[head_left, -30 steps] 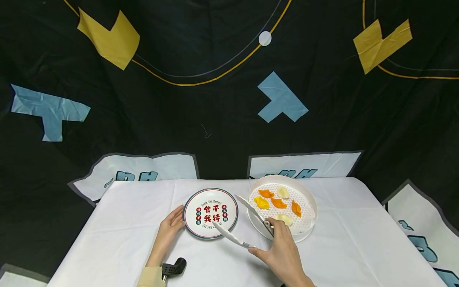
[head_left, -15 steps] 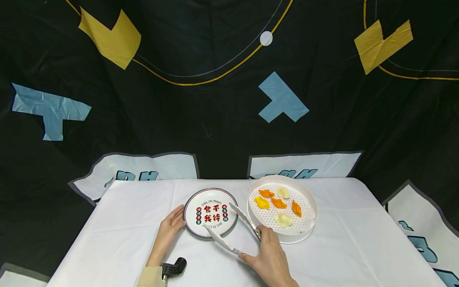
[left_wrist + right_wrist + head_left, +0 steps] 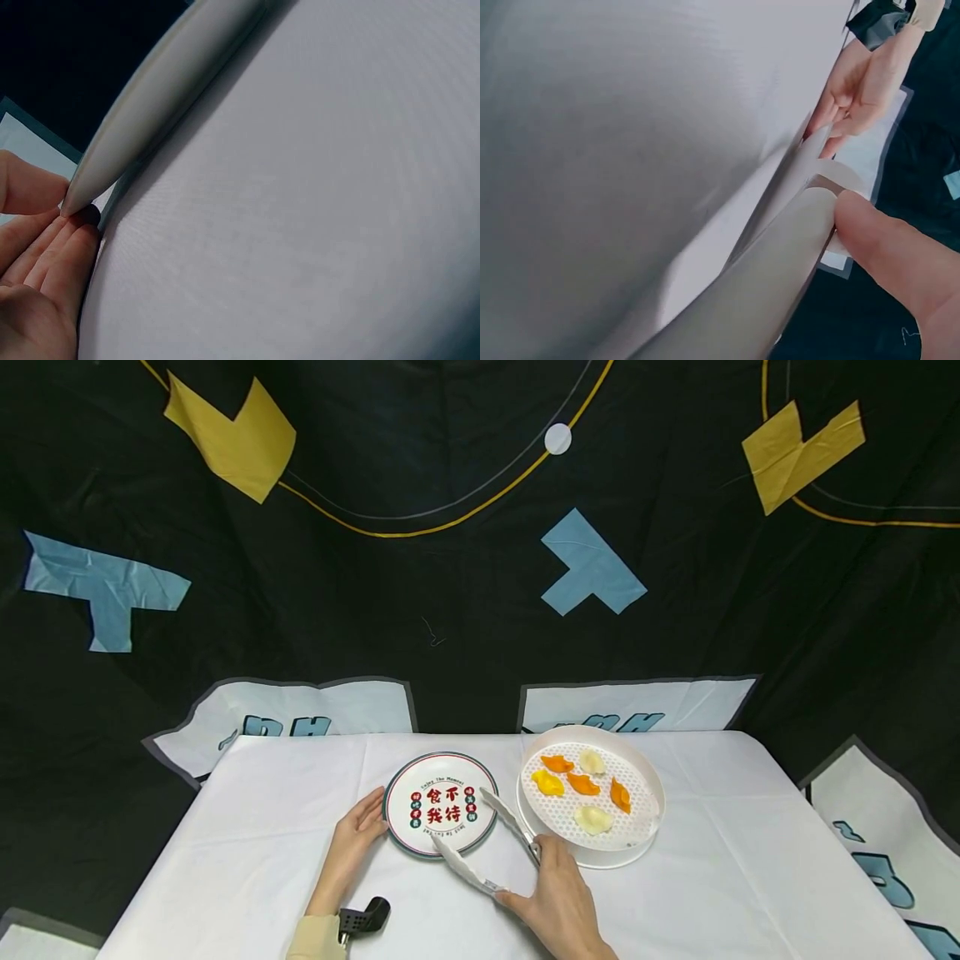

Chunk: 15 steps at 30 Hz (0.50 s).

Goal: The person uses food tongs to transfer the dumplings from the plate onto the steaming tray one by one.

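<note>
A round white plate (image 3: 442,768) with red lettering and a dark green rim lies on the table. My left hand (image 3: 358,833) pinches its left edge; in the left wrist view the thumb lies over the plate rim (image 3: 135,127) and fingers reach beneath. With my right hand (image 3: 558,893) I grip a pair of tongs (image 3: 467,872), thumb on one arm and fingers on the other. The tongs are spread, nothing between them, tips overlapping the right part of the plate. In the right wrist view, one broad tong arm (image 3: 757,277) fills the foreground, beside my thumb.
Right of the plate stands a round white steamer tray (image 3: 651,777) with a perforated base. In it lie three orange dumplings (image 3: 582,785), a yellow dumpling (image 3: 548,783) and two pale dumplings (image 3: 594,820). A white cloth (image 3: 735,860) covers the table; a black curtain (image 3: 465,635) hangs behind.
My right hand and the tongs have moved left, from over the tray's edge to the plate's right side, and now barely move. My left hand stays at the plate.
</note>
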### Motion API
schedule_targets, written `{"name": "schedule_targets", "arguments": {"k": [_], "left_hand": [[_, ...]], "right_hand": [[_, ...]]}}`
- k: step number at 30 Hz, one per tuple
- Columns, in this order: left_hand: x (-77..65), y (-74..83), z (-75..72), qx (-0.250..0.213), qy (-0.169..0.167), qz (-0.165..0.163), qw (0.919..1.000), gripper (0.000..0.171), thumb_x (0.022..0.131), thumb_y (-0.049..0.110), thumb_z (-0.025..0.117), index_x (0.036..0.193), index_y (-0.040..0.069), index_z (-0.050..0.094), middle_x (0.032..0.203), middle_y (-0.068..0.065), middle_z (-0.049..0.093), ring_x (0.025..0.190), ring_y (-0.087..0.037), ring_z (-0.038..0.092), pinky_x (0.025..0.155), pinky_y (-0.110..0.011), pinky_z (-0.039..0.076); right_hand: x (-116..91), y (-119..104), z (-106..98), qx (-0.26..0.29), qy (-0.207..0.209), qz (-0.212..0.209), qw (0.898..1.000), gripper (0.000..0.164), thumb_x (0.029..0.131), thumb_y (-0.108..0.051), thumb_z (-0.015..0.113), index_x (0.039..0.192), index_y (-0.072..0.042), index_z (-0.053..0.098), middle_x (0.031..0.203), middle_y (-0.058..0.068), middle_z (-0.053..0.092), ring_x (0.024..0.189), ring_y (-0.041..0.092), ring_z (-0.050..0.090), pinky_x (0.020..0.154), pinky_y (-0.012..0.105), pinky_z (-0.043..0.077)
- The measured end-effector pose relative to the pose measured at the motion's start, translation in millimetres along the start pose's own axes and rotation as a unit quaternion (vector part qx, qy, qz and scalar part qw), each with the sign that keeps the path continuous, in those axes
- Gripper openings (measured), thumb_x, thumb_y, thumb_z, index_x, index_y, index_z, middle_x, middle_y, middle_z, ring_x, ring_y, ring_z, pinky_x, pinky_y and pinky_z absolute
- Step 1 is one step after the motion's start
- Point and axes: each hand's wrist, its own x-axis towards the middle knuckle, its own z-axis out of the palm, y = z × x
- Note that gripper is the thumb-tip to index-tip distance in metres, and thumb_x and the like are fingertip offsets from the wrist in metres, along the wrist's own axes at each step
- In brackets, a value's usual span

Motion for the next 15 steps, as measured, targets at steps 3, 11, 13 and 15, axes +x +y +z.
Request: {"name": "schedule_targets", "arguments": {"k": [3,11,13,15], "left_hand": [[0.3,0.2,-0.2,-0.001,0.0,0.001,1.0,0.058,0.087,-0.008,0.05,0.143,-0.008,0.034,0.145,-0.028,0.035,0.133,-0.034,0.037,0.093,-0.009,0.042],[-1.5,1.9,-1.7,0.002,-0.006,0.003,1.0,0.057,0.089,-0.007,0.049,0.144,-0.008,0.032,0.146,-0.028,0.034,0.134,-0.034,0.036,0.097,-0.011,0.039],[-1.7,2.1,-2.4,0.011,-0.006,0.003,0.9999,0.057,0.091,-0.004,0.049,0.145,-0.007,0.031,0.147,-0.026,0.033,0.134,-0.034,0.036,0.099,-0.014,0.038],[-1.3,2.7,-2.7,0.035,-0.002,0.005,0.9994,0.057,0.092,-0.001,0.05,0.146,-0.005,0.031,0.148,-0.023,0.033,0.133,-0.034,0.038,0.102,-0.019,0.038]], "right_hand": [[-0.4,0.0,0.7,-0.006,0.008,-0.006,1.0,0.086,0.055,-0.04,0.09,0.117,0.005,0.051,0.104,0.015,0.054,0.092,0.03,0.058,0.072,0.046,0.055],[-1.3,1.5,-0.7,-0.016,-0.015,-0.013,1.0,0.095,0.059,-0.046,0.087,0.126,0.008,0.045,0.116,0.021,0.053,0.102,0.033,0.055,0.081,0.047,0.053],[-1.2,1.7,-4.6,-0.011,-0.025,-0.006,1.0,0.098,0.061,-0.049,0.085,0.13,0.007,0.044,0.12,0.021,0.052,0.106,0.033,0.053,0.085,0.048,0.052],[-0.3,1.9,-10.0,-0.005,-0.03,0.003,1.0,0.096,0.064,-0.05,0.082,0.132,0.006,0.044,0.122,0.021,0.052,0.108,0.032,0.053,0.086,0.048,0.052]]}}
